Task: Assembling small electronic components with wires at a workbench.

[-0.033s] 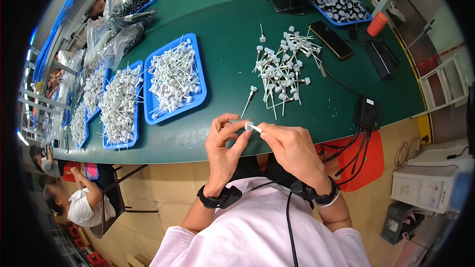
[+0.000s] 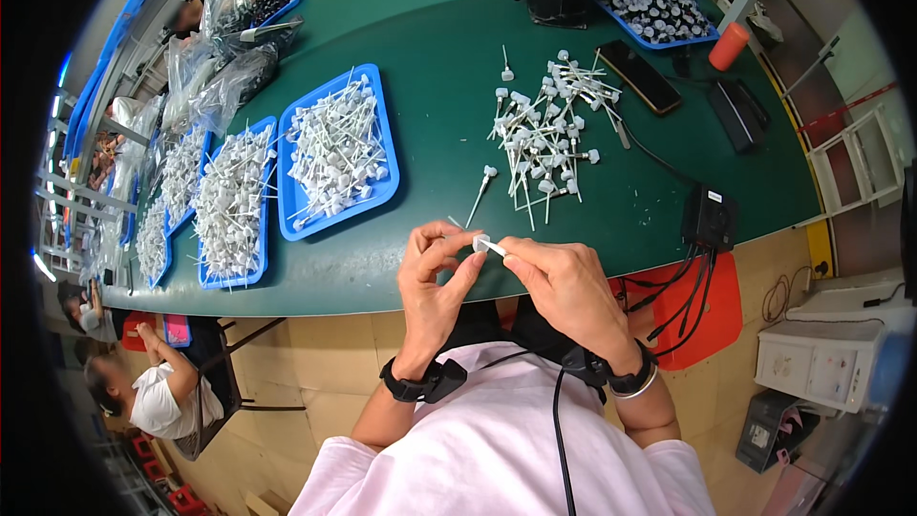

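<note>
A: What is gripped by the fingers?

B: A small white cap piece point(image 2: 480, 242) with a thin stem is pinched between both hands. The left hand point(image 2: 432, 282) is closed on the cap end; the stem is held by the fingertips of the right hand point(image 2: 565, 289). The piece is kept just above the near edge of the green tabletop point(image 2: 439, 48).

A: What is seen nearest?

B: At 12 o'clock from the hands, one loose white piece point(image 2: 480, 189) is laid on the tabletop, and beyond it, towards 1 o'clock, a loose pile of the same pieces point(image 2: 540, 134) is spread.

A: And further out?

B: At 10 o'clock, blue trays point(image 2: 336, 148) filled with white stemmed pieces are lined up. At 2 o'clock, a black box point(image 2: 709, 217) with cables is set at the tabletop edge.
</note>
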Available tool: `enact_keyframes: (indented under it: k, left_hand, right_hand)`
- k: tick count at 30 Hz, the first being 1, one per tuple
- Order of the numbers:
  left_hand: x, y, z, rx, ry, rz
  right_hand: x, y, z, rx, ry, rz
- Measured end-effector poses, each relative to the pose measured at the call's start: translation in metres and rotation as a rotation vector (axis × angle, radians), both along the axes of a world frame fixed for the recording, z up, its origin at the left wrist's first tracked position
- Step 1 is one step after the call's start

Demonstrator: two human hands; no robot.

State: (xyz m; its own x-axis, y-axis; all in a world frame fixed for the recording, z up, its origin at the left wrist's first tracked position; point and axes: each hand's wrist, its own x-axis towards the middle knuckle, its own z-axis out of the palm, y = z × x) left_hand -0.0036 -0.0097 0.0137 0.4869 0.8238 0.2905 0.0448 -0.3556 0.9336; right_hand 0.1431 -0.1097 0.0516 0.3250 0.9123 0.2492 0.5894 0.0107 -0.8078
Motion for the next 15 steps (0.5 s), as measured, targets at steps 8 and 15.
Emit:
enact_keyframes:
  k: [8, 15]
  left_hand:
    - [-0.003, -0.001, -0.001, -0.505, -0.098, -0.162]
    - [-0.001, -0.001, -0.002, -0.483, -0.109, -0.174]
  right_hand:
    - [0.01, 0.001, -0.001, -0.159, 0.23, 0.062]
    - [0.014, 0.002, -0.001, -0.175, 0.247, 0.082]
